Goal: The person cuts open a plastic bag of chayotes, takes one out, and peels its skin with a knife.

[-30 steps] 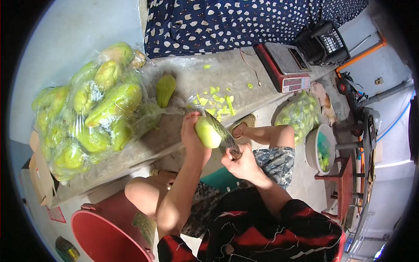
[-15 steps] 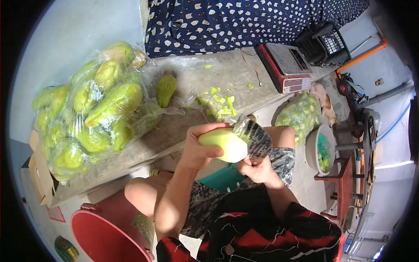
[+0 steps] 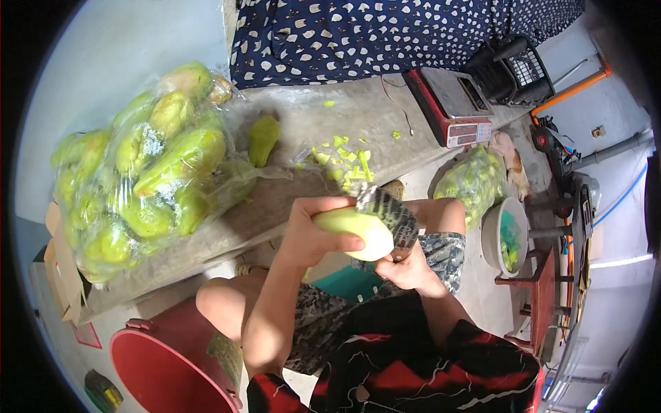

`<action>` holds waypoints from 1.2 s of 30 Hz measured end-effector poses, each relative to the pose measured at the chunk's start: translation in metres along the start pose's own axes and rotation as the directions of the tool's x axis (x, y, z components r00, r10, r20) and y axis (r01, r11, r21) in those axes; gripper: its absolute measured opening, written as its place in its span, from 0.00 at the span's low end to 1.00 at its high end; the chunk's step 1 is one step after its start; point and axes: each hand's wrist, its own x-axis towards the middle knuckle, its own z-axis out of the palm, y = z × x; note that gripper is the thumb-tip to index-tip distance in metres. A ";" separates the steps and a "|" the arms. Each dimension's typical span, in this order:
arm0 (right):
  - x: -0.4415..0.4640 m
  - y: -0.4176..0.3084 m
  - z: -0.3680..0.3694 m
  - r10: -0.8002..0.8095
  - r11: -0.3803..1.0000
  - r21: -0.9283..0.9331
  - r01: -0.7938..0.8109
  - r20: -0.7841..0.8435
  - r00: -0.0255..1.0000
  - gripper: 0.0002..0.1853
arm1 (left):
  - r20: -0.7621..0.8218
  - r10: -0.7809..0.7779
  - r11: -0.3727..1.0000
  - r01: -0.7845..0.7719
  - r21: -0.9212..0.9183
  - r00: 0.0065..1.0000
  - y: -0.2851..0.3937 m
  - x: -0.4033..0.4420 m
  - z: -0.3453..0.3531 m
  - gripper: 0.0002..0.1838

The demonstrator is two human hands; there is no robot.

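My left hand (image 3: 311, 234) is closed round a peeled pale green fruit (image 3: 358, 233), thumb on its near side. The fruit's whitish cut end points right. My right hand (image 3: 407, 267) grips the handle of a broad dark knife (image 3: 391, 219), whose mottled blade stands against the right side of the fruit. Beyond the hands, green peelings (image 3: 344, 157) lie scattered on the concrete ledge (image 3: 303, 117). One unpeeled green fruit (image 3: 263, 140) rests there, beside a large clear plastic bag (image 3: 148, 175) full of similar fruit.
A red scale (image 3: 447, 110) and a black crate (image 3: 513, 72) stand at the ledge's far right. Below are another bag of green pieces (image 3: 471, 182), a white basin (image 3: 490, 241), a red bin (image 3: 165, 365) at lower left and a teal container (image 3: 344, 283) between the legs.
The fruit has turned from a slant to nearly level, lower and further right. The knife has shifted from along its edge to broadside at its right side, tilting a little since half a second ago.
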 end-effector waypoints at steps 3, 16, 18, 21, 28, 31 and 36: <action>0.002 -0.005 0.001 0.050 0.980 -0.193 -0.054 -0.024 0.998 0.11 | -0.011 -0.020 0.990 0.022 0.140 1.000 -0.001 -0.001 -0.002 0.33; 0.010 0.001 0.002 0.241 0.970 0.037 -0.239 -0.054 0.969 0.12 | -0.111 -0.021 0.992 0.007 -0.127 0.994 -0.032 0.009 0.002 0.27; 0.010 0.005 0.002 0.265 0.961 0.098 -0.257 -0.072 0.962 0.12 | -0.151 -0.001 0.969 -0.037 -0.246 0.988 -0.035 0.010 0.003 0.29; 0.012 0.000 0.000 0.307 0.944 0.133 -0.301 -0.026 0.951 0.11 | -0.138 -0.043 0.974 0.010 -0.227 0.990 -0.027 0.010 -0.002 0.32; 0.011 0.010 -0.003 0.278 0.913 0.293 -0.285 0.064 0.958 0.13 | -0.025 0.011 0.994 -0.008 0.113 1.000 -0.021 0.009 0.001 0.33; 0.012 0.021 0.001 0.265 0.898 0.357 -0.255 0.022 0.964 0.13 | -0.114 0.066 0.998 -0.067 -0.009 0.991 -0.025 0.011 0.013 0.32; 0.016 0.004 -0.008 0.387 0.893 0.199 -0.403 0.116 0.915 0.16 | -0.012 -0.044 0.980 0.046 0.191 0.999 -0.013 0.011 0.003 0.30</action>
